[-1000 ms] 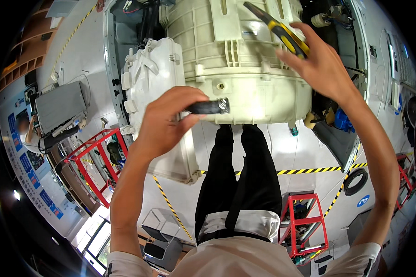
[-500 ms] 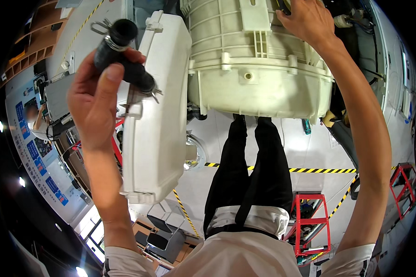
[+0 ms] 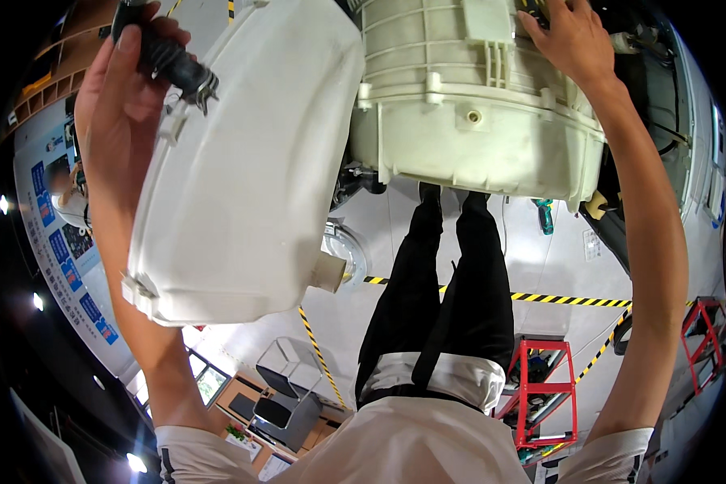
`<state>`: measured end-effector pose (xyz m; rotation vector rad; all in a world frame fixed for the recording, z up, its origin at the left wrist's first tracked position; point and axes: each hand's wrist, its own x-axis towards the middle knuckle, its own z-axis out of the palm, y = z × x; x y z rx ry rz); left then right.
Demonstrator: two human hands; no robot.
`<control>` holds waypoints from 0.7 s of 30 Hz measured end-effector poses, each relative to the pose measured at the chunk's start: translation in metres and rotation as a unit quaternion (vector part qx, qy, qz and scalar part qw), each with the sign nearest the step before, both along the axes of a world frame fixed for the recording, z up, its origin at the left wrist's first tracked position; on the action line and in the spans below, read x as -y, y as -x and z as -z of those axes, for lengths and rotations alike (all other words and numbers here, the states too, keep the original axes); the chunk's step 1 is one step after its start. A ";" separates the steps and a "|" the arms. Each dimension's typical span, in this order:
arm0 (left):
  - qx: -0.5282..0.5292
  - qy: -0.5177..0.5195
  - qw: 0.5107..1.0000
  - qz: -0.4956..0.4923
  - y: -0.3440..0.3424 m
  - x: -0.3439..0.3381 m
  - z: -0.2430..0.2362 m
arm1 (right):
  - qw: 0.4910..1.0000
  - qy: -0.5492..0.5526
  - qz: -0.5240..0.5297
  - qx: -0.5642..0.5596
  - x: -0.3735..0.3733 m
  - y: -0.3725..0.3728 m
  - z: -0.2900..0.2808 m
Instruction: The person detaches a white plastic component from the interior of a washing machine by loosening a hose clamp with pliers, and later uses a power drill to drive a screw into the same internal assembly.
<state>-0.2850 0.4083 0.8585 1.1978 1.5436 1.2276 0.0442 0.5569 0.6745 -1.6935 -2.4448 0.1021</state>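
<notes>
The left hand [image 3: 119, 85], its black hose [image 3: 172, 63] and the white casing [image 3: 242, 169] shifted left.

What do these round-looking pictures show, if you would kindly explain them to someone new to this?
There is no robot here: these are a person's bare hands. Every picture comes from one wide fisheye camera on the person's head, looking down, so straight edges bend near the rim. The left hand holds a short black hose with a metal clip on its end. A large white plastic casing hides part of that forearm. The right hand is at the ribbed cream tub; the top edge cuts it off, so what it holds is unclear. Below are the person's black trousers, and a green tool lies on the floor.
</notes>
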 end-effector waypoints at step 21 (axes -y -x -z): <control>-0.078 0.057 0.992 0.082 0.013 -0.013 -0.016 | 0.738 0.404 0.003 -0.541 0.168 0.049 -0.058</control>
